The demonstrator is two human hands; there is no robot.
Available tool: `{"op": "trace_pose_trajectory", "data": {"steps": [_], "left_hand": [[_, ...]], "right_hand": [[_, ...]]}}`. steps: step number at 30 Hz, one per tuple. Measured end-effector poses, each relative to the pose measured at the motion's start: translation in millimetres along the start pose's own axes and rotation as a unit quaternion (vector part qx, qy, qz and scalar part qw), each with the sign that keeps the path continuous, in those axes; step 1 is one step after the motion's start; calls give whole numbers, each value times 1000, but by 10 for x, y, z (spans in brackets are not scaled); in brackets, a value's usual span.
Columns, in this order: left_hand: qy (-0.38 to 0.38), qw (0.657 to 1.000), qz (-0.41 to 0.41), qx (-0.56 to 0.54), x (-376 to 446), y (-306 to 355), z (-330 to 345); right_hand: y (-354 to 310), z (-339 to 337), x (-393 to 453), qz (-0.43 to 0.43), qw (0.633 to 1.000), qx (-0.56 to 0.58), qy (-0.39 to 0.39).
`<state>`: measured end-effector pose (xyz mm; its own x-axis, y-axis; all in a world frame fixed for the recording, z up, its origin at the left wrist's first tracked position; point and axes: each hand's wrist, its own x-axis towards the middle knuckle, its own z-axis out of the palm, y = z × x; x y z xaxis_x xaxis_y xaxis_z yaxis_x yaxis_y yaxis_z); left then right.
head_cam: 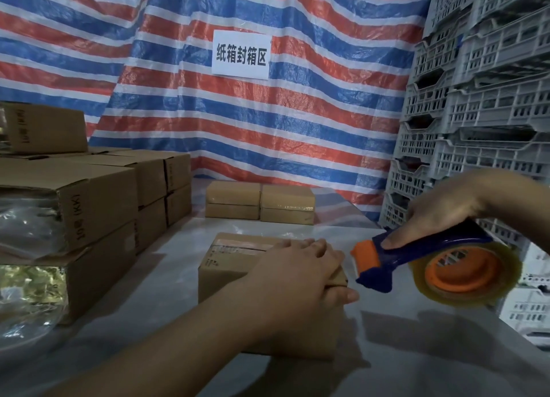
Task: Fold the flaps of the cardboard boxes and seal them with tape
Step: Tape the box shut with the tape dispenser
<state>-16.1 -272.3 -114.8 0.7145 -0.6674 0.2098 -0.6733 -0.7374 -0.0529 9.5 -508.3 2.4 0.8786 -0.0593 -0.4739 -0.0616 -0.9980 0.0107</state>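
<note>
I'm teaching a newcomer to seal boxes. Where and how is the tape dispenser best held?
By the blue handle of the tape dispenser, from above, as the right hand grips it: roll trails behind, orange blade end points at the box.

You have one view only, from a wide-angle camera worn on the head, facing forward and tilted down across the table (pixel 416 352). It sits close above the work: both forearms enter from the lower edge, the left hand (pixel 297 277) near centre and the right hand (pixel 440 215) at the right. The striped tarp (pixel 297 122) closes the far field. Straight edges bow toward the frame borders. No second view overlaps it.
</note>
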Motion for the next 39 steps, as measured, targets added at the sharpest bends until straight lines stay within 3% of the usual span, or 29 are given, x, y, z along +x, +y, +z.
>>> {"op": "trace_pose_trajectory", "data": {"steps": [5, 9, 14, 19, 22, 24, 26, 27, 28, 30, 32, 35, 39], "left_hand": [[-2, 1000, -5, 15, 22, 23, -33], [-13, 999, -5, 34, 4, 67, -79], [23, 999, 4, 30, -19, 75, -57], [59, 998, 15, 31, -33, 55, -25], [73, 997, 19, 32, -21, 46, -6], [83, 996, 20, 34, -15, 37, 10], [83, 996, 18, 31, -16, 27, 28], [83, 996, 16, 28, -17, 18, 36], [91, 996, 15, 20, -15, 6, 47], [118, 993, 11, -17, -10, -26, 71], [116, 992, 5, -55, 12, -64, 93], [91, 992, -1, -85, 54, -105, 90], [76, 991, -2, -113, -17, -117, -5]], "right_hand": [[-450, -63, -1, 40, 986, -141, 85], [-469, 329, 177, 97, 945, -296, 98], [-209, 1046, 478, 87, 926, -137, 341], [-232, 1627, 591, 91, 918, -31, 384], [-212, 1609, 488, 62, 924, -64, 371], [-217, 1499, 437, 18, 904, -50, 423], [-321, 1294, 327, -48, 861, 106, 494], [-460, 1201, 226, -98, 822, 257, 498], [-581, 1138, 181, -159, 776, 407, 454], [-827, 1133, 212, -218, 687, 625, 301], [-1026, 1245, 324, -253, 641, 699, 192], [-1151, 1366, 382, -228, 571, 766, 187], [-1087, 1486, 432, -225, 558, 778, 180]]}}
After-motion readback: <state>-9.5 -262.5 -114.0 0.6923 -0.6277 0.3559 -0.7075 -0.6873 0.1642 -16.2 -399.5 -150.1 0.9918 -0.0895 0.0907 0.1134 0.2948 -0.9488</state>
